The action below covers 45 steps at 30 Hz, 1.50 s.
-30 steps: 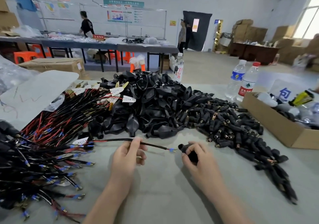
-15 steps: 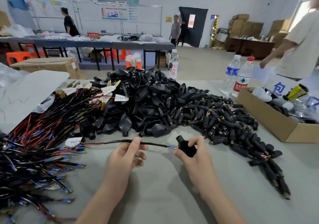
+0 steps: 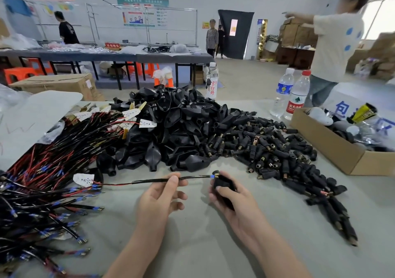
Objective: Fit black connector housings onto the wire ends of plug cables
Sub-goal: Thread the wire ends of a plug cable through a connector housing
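Workshop: long benches and stacked cartons fill the background.
Table: grey work surface, bearing everything below.
Housing pile: large black shells heaped at the centre, running right into a spread of smaller barrel connectors.
Cable heap: red-and-black plug cables with blue-sleeved terminals, massed at the left.
Cardboard box: at the right edge, with two water bottles just beside it.
Left hand: pinches one plug cable between thumb and forefinger, holding it roughly level above the table.
Right hand: fingers curled round a black connector housing, its mouth turned toward the cable.
Wire end: blue-sleeved tip at the housing's mouth, touching or just entering; I cannot tell which.
Risk: the pinch sits well back from the tip, so the limp wire may buckle or skid off the rim if pushed off-axis. The trailing end lies against the cable heap and could snag, tugging the tip out.
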Tool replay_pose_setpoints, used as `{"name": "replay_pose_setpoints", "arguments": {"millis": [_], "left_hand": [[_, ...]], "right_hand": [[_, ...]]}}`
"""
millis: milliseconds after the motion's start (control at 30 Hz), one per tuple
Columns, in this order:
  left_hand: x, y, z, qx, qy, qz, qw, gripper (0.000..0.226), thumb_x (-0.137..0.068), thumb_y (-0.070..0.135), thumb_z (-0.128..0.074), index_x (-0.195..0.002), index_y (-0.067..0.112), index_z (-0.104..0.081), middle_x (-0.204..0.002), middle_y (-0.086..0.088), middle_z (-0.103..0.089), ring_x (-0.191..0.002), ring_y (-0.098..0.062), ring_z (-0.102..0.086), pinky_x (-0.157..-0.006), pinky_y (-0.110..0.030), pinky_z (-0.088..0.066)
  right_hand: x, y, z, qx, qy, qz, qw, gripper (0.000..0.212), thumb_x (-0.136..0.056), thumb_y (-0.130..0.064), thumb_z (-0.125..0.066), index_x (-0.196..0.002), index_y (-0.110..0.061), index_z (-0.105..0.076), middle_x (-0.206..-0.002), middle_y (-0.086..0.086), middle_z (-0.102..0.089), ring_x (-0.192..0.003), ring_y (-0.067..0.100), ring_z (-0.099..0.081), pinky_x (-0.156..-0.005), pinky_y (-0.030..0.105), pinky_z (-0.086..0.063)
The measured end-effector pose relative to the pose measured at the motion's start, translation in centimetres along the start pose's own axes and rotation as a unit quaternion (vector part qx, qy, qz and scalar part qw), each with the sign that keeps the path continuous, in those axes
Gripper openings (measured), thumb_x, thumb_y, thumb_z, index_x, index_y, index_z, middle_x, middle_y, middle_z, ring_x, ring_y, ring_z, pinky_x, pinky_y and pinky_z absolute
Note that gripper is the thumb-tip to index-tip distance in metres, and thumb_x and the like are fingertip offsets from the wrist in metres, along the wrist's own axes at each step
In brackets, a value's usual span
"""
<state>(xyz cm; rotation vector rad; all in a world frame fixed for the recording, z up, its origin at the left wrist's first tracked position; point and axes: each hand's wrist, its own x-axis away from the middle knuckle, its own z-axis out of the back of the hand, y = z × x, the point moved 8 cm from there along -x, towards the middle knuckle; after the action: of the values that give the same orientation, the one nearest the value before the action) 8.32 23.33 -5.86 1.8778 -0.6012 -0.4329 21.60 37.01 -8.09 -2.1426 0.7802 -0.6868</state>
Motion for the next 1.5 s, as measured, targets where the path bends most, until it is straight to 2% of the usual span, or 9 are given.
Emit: {"name": "replay_pose_setpoints", "arguments": {"millis": [200, 367, 533, 667, 900, 1033, 1200, 1367, 1500], "left_hand": [[-2.1, 4.8, 4.1, 0.0, 0.086, -0.083, 0.993, 0.019, -0.103, 0.014, -0.049, -0.094, 0.016, -0.065, -0.075, 0.002, -0.07, -0.065, -0.017, -0.06, -0.052, -0.025, -0.051], [-0.9, 8.8, 2.2, -0.147, -0.018, -0.186, 0.971, 0.021, -0.094, 0.023, -0.043, -0.078, 0.017, -0.056, -0.058, 0.007, -0.047, -0.058, -0.02, -0.053, -0.058, -0.027, -0.047], [1.2, 4.0, -1.4, -0.155, -0.122, -0.102, 0.975, 0.025, -0.092, 0.032, -0.049, -0.083, 0.011, -0.061, -0.068, -0.005, -0.058, -0.062, -0.024, -0.055, -0.055, -0.031, -0.045], [1.6, 2.0, -1.4, -0.163, -0.085, -0.1, 0.978, 0.019, -0.091, 0.036, -0.056, -0.091, 0.026, -0.071, -0.086, -0.006, -0.071, -0.069, -0.023, -0.062, -0.06, -0.034, -0.05], [1.6, 1.0, -1.8, -0.16, -0.067, -0.085, 0.981, 0.016, -0.093, 0.032, -0.059, -0.099, 0.034, -0.074, -0.096, -0.002, -0.075, -0.074, -0.02, -0.067, -0.06, -0.026, -0.053], [1.7, 0.8, -2.0, -0.17, -0.067, -0.08, 0.98, 0.028, -0.101, 0.017, -0.056, -0.1, 0.038, -0.074, -0.099, 0.001, -0.075, -0.076, -0.018, -0.067, -0.061, -0.024, -0.054], [1.6, 1.1, -1.7, -0.164, -0.059, -0.08, 0.981, 0.029, -0.1, 0.02, -0.056, -0.104, 0.044, -0.074, -0.102, 0.006, -0.076, -0.081, -0.014, -0.069, -0.063, -0.023, -0.055], [1.9, 0.8, -2.2, -0.191, -0.087, -0.074, 0.975, 0.027, -0.098, 0.026, -0.058, -0.108, 0.047, -0.071, -0.104, 0.011, -0.076, -0.092, -0.005, -0.069, -0.072, -0.018, -0.053], [1.9, 0.8, -2.6, -0.203, -0.112, -0.077, 0.97, 0.026, -0.097, 0.023, -0.059, -0.104, 0.043, -0.074, -0.104, 0.012, -0.076, -0.096, -0.002, -0.069, -0.076, -0.012, -0.05]], "right_hand": [[0.4, 0.5, -0.6, -0.046, -0.032, -0.047, 0.997, 0.028, -0.097, -0.006, -0.052, -0.122, -0.008, -0.063, -0.106, 0.019, -0.071, -0.092, 0.03, -0.071, -0.069, 0.041, -0.059], [0.0, 0.8, -0.8, -0.037, -0.02, -0.061, 0.997, 0.028, -0.099, -0.021, -0.052, -0.121, -0.014, -0.067, -0.117, 0.011, -0.072, -0.095, 0.025, -0.07, -0.067, 0.037, -0.058], [0.1, 0.9, -1.5, -0.055, -0.024, -0.065, 0.996, 0.033, -0.103, -0.018, -0.04, -0.125, -0.012, -0.064, -0.117, 0.009, -0.071, -0.094, 0.022, -0.067, -0.071, 0.036, -0.055], [0.9, 0.1, -1.9, -0.091, -0.036, -0.072, 0.993, 0.033, -0.102, -0.012, -0.041, -0.13, -0.009, -0.058, -0.111, 0.019, -0.064, -0.076, 0.027, -0.062, -0.078, 0.042, -0.051], [0.8, -0.1, -1.9, -0.139, -0.045, -0.085, 0.986, 0.039, -0.095, -0.012, -0.051, -0.133, -0.003, -0.054, -0.103, 0.023, -0.06, -0.083, 0.034, -0.066, -0.074, 0.04, -0.059], [0.9, 0.1, -2.4, -0.13, -0.086, -0.082, 0.984, 0.035, -0.079, -0.013, -0.062, -0.113, -0.004, -0.058, -0.101, 0.025, -0.06, -0.084, 0.031, -0.068, -0.078, 0.04, -0.06], [0.7, 0.4, -2.4, -0.137, -0.107, -0.076, 0.982, 0.03, -0.076, -0.013, -0.066, -0.104, -0.003, -0.059, -0.109, 0.028, -0.058, -0.092, 0.032, -0.067, -0.081, 0.039, -0.06], [0.7, 0.7, -2.7, -0.122, -0.124, -0.078, 0.982, 0.027, -0.092, -0.014, -0.054, -0.114, 0.001, -0.055, -0.121, 0.027, -0.064, -0.111, 0.035, -0.066, -0.091, 0.039, -0.056], [1.1, 0.6, -3.1, -0.114, -0.133, -0.064, 0.982, 0.021, -0.083, -0.007, -0.062, -0.103, -0.003, -0.06, -0.104, 0.021, -0.066, -0.095, 0.029, -0.068, -0.088, 0.04, -0.059]]}}
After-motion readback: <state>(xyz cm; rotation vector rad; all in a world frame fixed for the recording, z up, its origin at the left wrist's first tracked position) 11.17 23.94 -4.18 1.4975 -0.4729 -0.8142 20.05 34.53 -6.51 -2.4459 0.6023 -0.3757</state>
